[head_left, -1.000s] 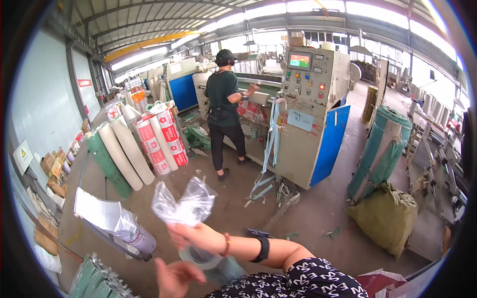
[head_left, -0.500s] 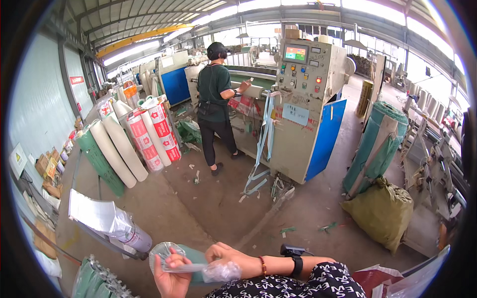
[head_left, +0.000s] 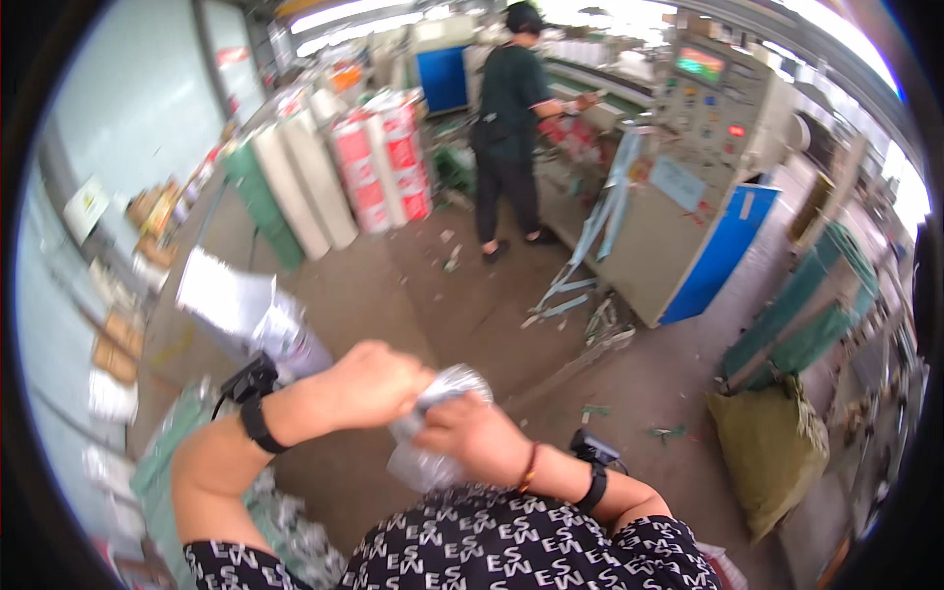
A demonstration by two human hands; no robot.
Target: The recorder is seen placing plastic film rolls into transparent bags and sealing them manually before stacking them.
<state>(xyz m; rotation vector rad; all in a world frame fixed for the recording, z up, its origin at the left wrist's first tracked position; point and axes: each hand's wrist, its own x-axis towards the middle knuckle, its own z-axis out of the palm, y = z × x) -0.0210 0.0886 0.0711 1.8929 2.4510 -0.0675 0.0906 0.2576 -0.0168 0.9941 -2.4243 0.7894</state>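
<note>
A crumpled piece of clear plastic film point(head_left: 425, 470) is bunched between my hands in front of my body. My left hand point(head_left: 366, 385) is closed on its upper left part, the fingers blurred by motion. Just to the right and slightly lower, my right hand point(head_left: 480, 439) grips the same film with curled fingers. Part of the film stands up above the right knuckles, and another part hangs below. Green rolls point(head_left: 162, 462) in clear wrapping lie at the lower left, partly behind my left arm.
Beyond my left hand stands a roll of shiny clear film point(head_left: 265, 320). White, green and red-printed rolls point(head_left: 315, 192) stand farther back. A co-worker point(head_left: 509, 128) works at a machine with a control cabinet point(head_left: 678, 197). To the right are an olive sack point(head_left: 772, 442) and a green roll point(head_left: 811, 305).
My view has tipped down and swung left. My left hand has risen from inside the spread plastic and closed on it, and the film is now bunched between both hands.
</note>
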